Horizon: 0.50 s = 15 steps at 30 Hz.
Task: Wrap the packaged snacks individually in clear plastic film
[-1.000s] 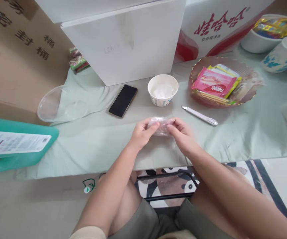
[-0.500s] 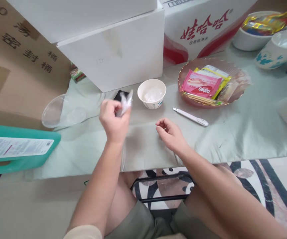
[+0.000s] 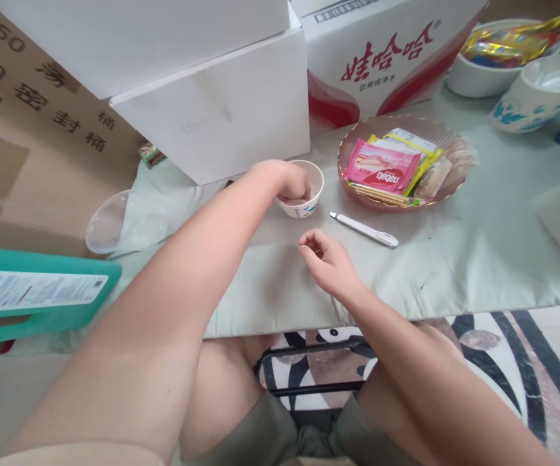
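Head view: the left hand reaches down into a round white paper bowl with blue leaf prints, its fingertips hidden, so I cannot tell whether they grasp anything. That bowl stands back from the front edge of the desk draped in pale green cloth, near a large white cardboard box. Nearer the front edge, the right hand is released, its fingers loosely curled. To its right lies a slim white plastic-handled cutter, just in front of a scalloped, gold-rimmed pink glass dish carrying wrapped snacks.
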Each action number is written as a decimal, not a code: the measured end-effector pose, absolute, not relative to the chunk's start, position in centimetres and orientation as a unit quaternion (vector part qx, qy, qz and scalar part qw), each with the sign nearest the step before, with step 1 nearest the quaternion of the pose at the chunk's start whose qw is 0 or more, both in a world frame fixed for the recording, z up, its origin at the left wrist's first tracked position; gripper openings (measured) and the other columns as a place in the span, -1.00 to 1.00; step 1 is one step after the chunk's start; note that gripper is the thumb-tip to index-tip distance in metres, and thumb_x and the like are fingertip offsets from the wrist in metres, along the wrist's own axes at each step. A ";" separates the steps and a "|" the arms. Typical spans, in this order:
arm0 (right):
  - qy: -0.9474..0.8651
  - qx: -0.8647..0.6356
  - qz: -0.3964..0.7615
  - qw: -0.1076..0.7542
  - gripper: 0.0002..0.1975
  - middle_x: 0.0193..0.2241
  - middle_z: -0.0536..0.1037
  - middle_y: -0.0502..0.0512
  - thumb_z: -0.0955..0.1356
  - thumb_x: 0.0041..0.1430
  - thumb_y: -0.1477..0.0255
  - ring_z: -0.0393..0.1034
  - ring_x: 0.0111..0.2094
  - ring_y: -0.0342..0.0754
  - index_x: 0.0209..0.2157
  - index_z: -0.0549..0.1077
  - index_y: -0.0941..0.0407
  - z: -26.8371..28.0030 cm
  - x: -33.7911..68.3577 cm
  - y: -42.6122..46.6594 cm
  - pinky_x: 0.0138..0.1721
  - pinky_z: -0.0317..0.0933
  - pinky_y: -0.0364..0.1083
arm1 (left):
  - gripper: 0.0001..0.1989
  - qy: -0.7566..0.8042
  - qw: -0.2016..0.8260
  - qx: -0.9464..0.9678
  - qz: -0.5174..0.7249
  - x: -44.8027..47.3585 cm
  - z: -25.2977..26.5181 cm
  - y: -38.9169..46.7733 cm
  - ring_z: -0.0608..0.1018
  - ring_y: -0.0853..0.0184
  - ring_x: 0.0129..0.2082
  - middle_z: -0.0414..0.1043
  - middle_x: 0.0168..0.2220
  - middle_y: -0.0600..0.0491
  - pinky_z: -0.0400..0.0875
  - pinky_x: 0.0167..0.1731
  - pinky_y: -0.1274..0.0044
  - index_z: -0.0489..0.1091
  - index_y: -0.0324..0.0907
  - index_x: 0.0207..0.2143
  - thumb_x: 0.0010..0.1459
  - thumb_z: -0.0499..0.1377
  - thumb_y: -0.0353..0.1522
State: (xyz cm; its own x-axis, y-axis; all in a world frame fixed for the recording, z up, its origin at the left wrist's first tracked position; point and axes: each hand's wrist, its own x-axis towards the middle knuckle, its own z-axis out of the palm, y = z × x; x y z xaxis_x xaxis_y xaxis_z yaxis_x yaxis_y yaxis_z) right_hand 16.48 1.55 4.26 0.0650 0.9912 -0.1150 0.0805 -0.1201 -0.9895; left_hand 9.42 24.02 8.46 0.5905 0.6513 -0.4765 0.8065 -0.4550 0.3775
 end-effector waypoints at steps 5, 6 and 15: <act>-0.486 -0.562 0.489 0.457 -0.90 -0.50 0.42 -0.07 0.28 0.10 0.32 0.29 -0.48 -0.12 -0.35 0.35 0.05 3.9 16.0 1.8 -0.41 0.11 -0.10 | -0.80 0.398 0.195 0.885 -0.144 9.9 7.0 22.9 0.47 0.21 -0.47 0.28 -0.68 0.10 0.43 -0.21 0.36 0.41 -0.13 -0.74 -0.41 0.26 -0.60; -0.488 -0.563 0.487 0.455 -0.90 -0.51 0.42 -0.07 0.28 0.10 0.32 0.28 -0.48 -0.12 -0.36 0.35 0.05 3.8 15.9 1.9 -0.41 0.11 -0.10 | -0.78 0.412 0.181 0.882 -0.137 10.1 7.1 22.3 0.48 0.18 -0.46 0.25 -0.69 0.09 0.43 -0.19 0.32 0.35 -0.14 -0.77 -0.40 0.28 -0.60; -0.498 -0.576 0.467 0.451 -0.90 -0.53 0.42 -0.07 0.26 0.10 0.33 0.29 -0.47 -0.11 -0.38 0.34 0.05 4.0 15.7 2.5 -0.38 0.12 -0.09 | -0.69 0.477 0.202 0.845 -0.136 11.6 9.0 22.1 0.57 0.04 -0.23 0.27 -0.63 0.11 0.37 0.01 0.24 0.30 -0.18 -0.77 -0.44 0.35 -0.65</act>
